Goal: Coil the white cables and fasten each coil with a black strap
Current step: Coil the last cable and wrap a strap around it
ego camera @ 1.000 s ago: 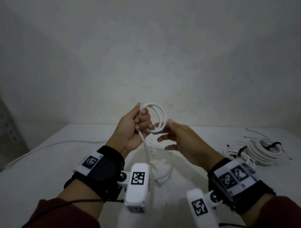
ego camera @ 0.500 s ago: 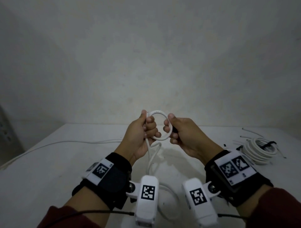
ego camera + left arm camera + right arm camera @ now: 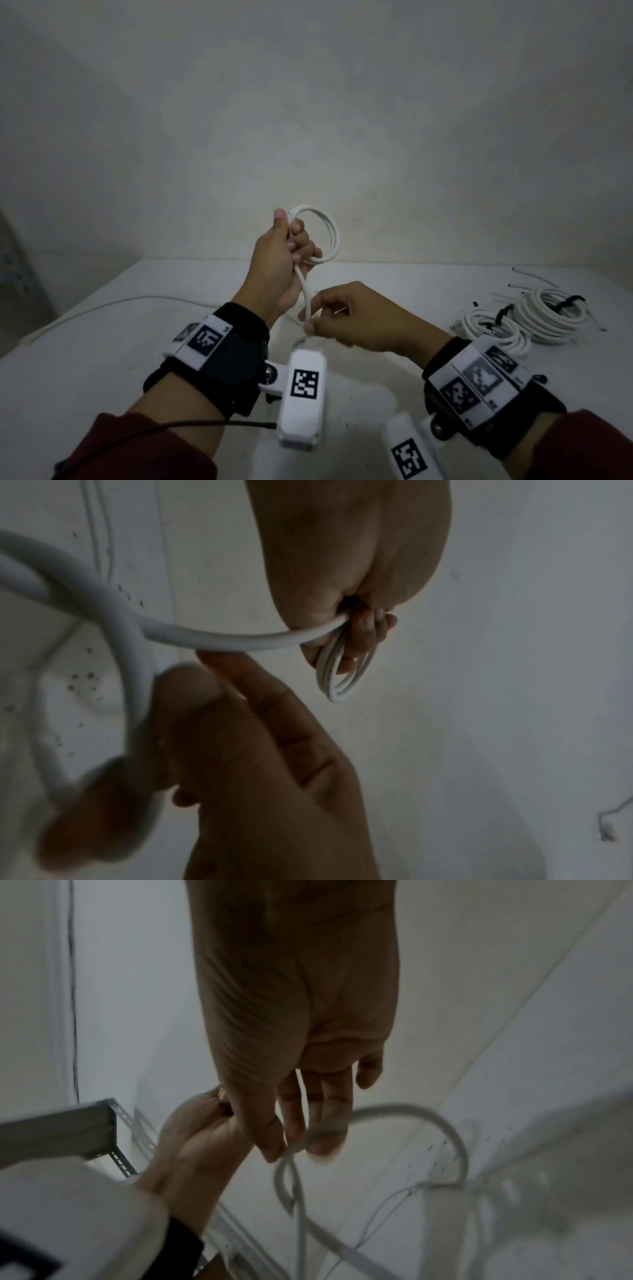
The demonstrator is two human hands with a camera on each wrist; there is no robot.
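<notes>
My left hand [image 3: 287,253] is raised above the white table [image 3: 102,342] and grips a small coil of white cable [image 3: 329,236] of a few loops, seen edge-on in the left wrist view as the coil [image 3: 339,680]. From the fist the free length of the white cable [image 3: 306,294] runs down to my right hand [image 3: 342,318], which pinches it between thumb and fingers lower and nearer to me. In the right wrist view the right hand [image 3: 298,1139] holds the cable [image 3: 411,1112], which loops away over the table.
Two finished white coils [image 3: 548,311] [image 3: 493,329] with black straps lie at the table's right, with loose thin ties [image 3: 527,277] behind them. Another white cable [image 3: 113,305] trails across the left of the table. A grey metal shelf [image 3: 68,1129] stands at the left.
The right hand let go of the loop beside the left hand and dropped down along the free cable. The left hand lifted the coil higher.
</notes>
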